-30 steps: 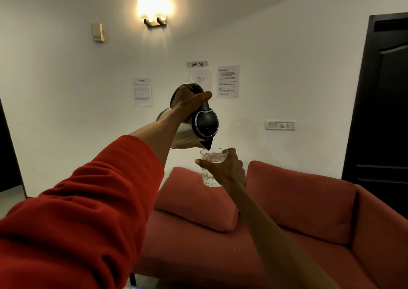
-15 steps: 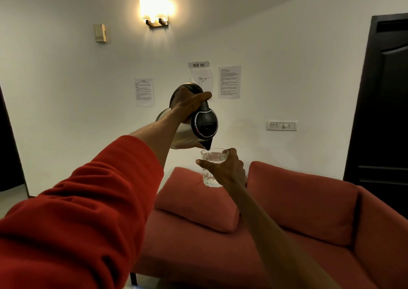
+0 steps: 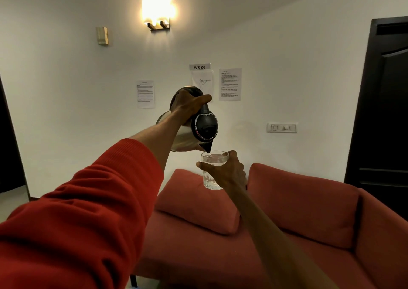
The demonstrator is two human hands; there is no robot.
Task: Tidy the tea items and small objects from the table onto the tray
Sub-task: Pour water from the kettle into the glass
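Observation:
My left hand [image 3: 187,104] grips the handle of a steel electric kettle [image 3: 204,129] with a black lid, held up in the air and tilted spout-down. Its spout sits just over the rim of a clear glass [image 3: 213,169] that my right hand [image 3: 227,171] holds from the right side. A thin stream of water runs into the glass, which has water in it. Both are raised in front of the wall, above the sofa. The table and the tray are out of view.
A red sofa [image 3: 298,240] with a loose red cushion [image 3: 198,202] lies below my arms. A dark door [image 3: 384,103] stands at the right. Papers [image 3: 230,84], a switch plate [image 3: 282,127] and a lit wall lamp [image 3: 158,12] are on the white wall.
Kettle and glass have stayed together in almost the same pose. The view has shifted slightly, and the water in the glass looks a little higher.

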